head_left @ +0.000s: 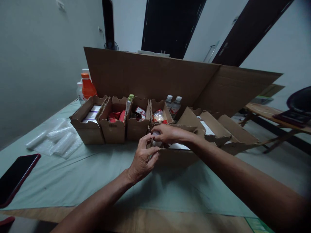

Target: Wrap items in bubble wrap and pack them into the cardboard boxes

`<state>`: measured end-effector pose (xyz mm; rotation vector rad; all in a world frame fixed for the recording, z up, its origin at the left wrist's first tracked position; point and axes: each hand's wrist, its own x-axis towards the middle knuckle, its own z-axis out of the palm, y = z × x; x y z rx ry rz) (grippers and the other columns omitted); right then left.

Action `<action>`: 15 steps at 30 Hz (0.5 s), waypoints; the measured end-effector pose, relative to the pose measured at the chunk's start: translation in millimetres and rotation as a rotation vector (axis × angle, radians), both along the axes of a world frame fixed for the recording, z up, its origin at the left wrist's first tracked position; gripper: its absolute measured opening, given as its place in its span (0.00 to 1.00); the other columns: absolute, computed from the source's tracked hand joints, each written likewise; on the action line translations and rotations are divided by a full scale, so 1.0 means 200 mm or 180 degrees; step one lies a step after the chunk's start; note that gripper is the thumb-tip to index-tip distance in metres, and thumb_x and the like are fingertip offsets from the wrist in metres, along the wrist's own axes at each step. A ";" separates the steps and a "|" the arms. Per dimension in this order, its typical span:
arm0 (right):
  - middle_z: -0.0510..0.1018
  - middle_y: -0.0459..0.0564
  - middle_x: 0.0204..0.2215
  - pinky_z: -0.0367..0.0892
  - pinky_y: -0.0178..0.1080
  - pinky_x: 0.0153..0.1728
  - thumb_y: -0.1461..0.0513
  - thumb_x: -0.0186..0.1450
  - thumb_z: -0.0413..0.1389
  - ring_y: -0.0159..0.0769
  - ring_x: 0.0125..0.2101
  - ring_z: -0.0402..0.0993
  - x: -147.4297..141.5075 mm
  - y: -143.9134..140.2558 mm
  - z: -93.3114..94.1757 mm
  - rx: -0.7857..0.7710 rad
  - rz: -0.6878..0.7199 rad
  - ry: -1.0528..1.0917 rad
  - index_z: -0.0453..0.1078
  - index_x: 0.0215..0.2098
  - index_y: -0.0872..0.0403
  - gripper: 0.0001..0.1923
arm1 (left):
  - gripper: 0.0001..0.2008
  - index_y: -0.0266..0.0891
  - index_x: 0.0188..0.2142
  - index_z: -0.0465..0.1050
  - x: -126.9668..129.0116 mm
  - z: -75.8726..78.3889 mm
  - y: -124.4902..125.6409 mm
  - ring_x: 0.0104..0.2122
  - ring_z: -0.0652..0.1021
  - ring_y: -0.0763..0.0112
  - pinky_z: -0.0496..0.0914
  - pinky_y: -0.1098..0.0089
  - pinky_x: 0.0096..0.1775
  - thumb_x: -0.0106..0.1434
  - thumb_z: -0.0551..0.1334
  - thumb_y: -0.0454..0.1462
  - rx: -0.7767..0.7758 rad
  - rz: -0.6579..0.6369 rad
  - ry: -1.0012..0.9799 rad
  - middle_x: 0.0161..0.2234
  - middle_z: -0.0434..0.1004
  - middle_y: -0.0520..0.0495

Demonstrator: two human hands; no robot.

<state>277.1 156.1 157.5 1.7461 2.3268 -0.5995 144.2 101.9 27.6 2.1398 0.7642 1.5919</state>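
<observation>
a: box (175, 155) at the table's (97, 174) middle; four small boxes (113, 124) beside it already hold goods.
b: hands?
a: left hand (143, 160) pinches its near rim; right hand (167, 133) curls over the edge; grip inside hidden.
b: room?
a: bare cloth in front; phone (17, 176) and plastic bags (57, 140) lie left.

No lettering on the packets, bottles or cardboard boxes is sharp enough to read.

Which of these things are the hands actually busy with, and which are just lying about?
In hand: left hand and right hand at the open cardboard box; row of small cardboard bins beside it.

Lying about: phone, plastic bags, orange bottle, water bottles.
</observation>
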 end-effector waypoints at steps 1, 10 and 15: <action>0.81 0.49 0.29 0.64 0.29 0.23 0.64 0.65 0.54 0.31 0.23 0.75 0.01 0.00 0.01 -0.0047 0.0010 0.0034 0.76 0.45 0.56 0.12 | 0.09 0.41 0.40 0.79 0.00 0.00 0.00 0.59 0.69 0.56 0.69 0.53 0.59 0.65 0.61 0.29 -0.0001 0.0012 0.0015 0.57 0.64 0.39; 0.84 0.59 0.40 0.66 0.34 0.35 0.65 0.63 0.56 0.43 0.40 0.79 -0.01 0.03 -0.11 0.0354 -0.0145 -0.0217 0.80 0.40 0.57 0.11 | 0.11 0.42 0.43 0.77 0.01 -0.02 -0.01 0.63 0.67 0.54 0.67 0.51 0.61 0.65 0.60 0.28 -0.0005 -0.0035 -0.0029 0.62 0.60 0.39; 0.84 0.57 0.40 0.65 0.34 0.34 0.64 0.63 0.56 0.43 0.39 0.79 0.00 0.03 -0.11 0.0339 -0.0100 -0.0180 0.81 0.40 0.56 0.12 | 0.34 0.50 0.68 0.53 0.04 -0.08 -0.09 0.69 0.57 0.52 0.66 0.52 0.62 0.65 0.58 0.28 -0.0475 0.0157 -0.0556 0.73 0.38 0.41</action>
